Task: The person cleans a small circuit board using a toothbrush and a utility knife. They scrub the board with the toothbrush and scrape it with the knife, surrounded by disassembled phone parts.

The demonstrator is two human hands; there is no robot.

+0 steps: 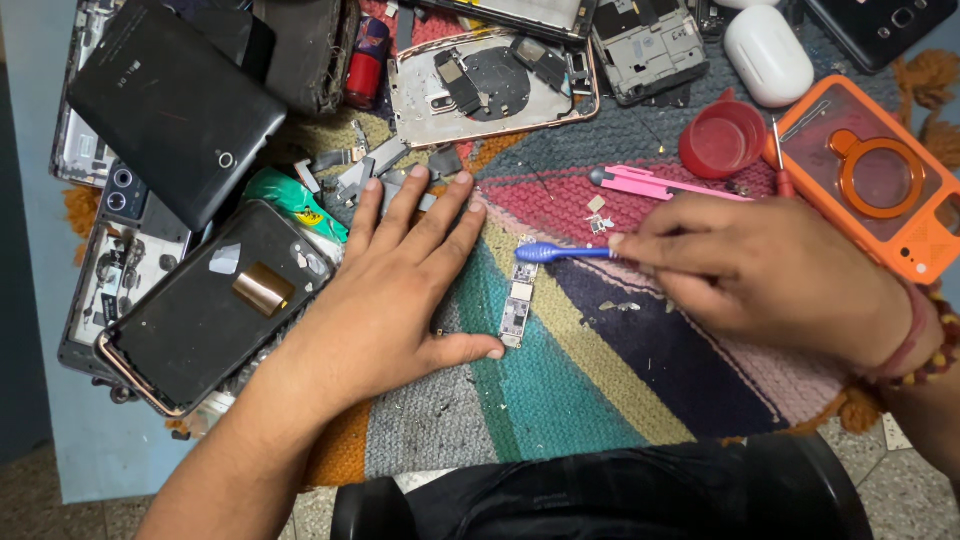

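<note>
Item one: my left hand (pixel 400 285) is lying flat and open on the striped woven mat (pixel 600 390), thumb tip touching the lower end of a narrow phone circuit board (pixel 518 300). Item two: my right hand (pixel 760 275) is pinching a blue brush (pixel 560 252), its head resting at the board's upper end. Nearby are sitting a pink tool (pixel 650 184), a red cup (pixel 722 140) and an orange phone case (pixel 880 180).

A single head-worn camera looks steeply down, almost straight from above, at the desk (pixel 90 460) and its striped woven mat (pixel 560 400). It sits close, so the mat fills most of the frame. The wearer's dark-clothed lap runs along the near edge, and both forearms enter from the near corners. The far edge cuts off phone parts. Tiled floor shows at the near right. No second view shares the scene.
</note>
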